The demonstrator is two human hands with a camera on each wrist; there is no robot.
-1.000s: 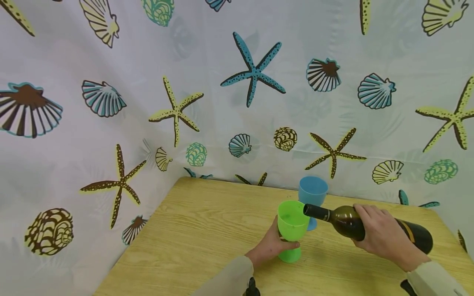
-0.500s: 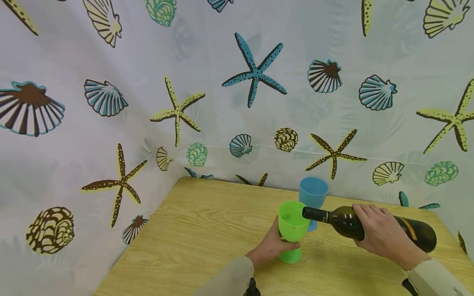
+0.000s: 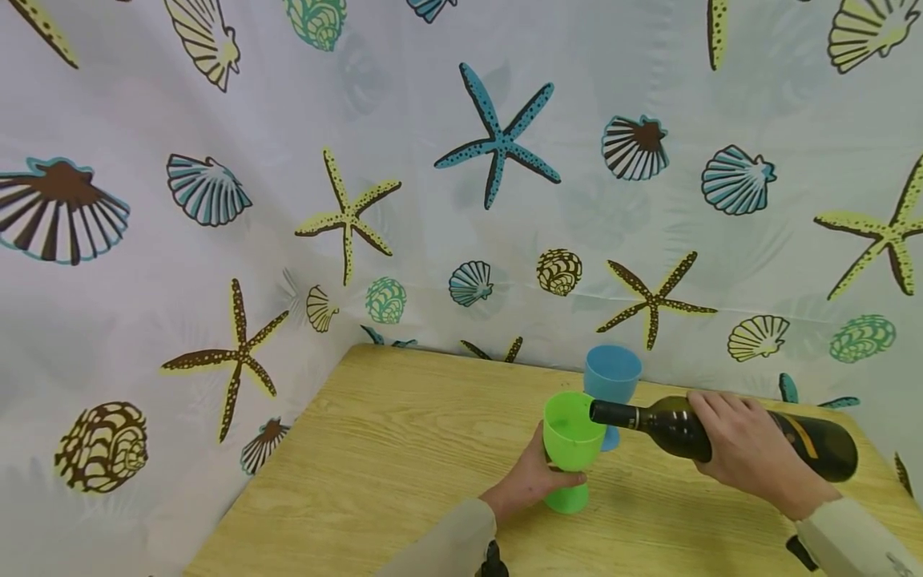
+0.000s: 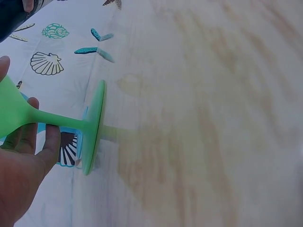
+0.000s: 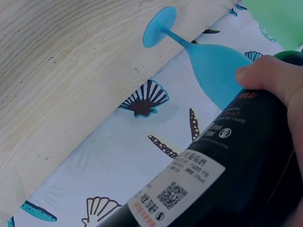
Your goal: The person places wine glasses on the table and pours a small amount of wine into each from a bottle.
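My left hand (image 3: 530, 477) holds a green plastic goblet (image 3: 574, 437) upright, its fingers about the lower bowl and stem. In the left wrist view the goblet's round foot (image 4: 94, 127) is at the tabletop; whether it touches cannot be told. My right hand (image 3: 750, 449) grips a dark wine bottle (image 3: 674, 429) round its body, lying nearly level. The bottle's mouth (image 3: 597, 411) is at the right side of the goblet's rim. No liquid is visible coming out. The right wrist view shows the bottle's white label (image 5: 177, 189) and my thumb across its side.
A blue goblet (image 3: 613, 375) stands upright just behind the green one and the bottle neck. The wooden table (image 3: 404, 433) meets a white curtain (image 3: 404, 120) with starfish and shell prints at its back and left side.
The bottle's base has risen slightly and shifted to the right, while its mouth stays by the green goblet's rim. The left hand and the goblet have hardly moved.
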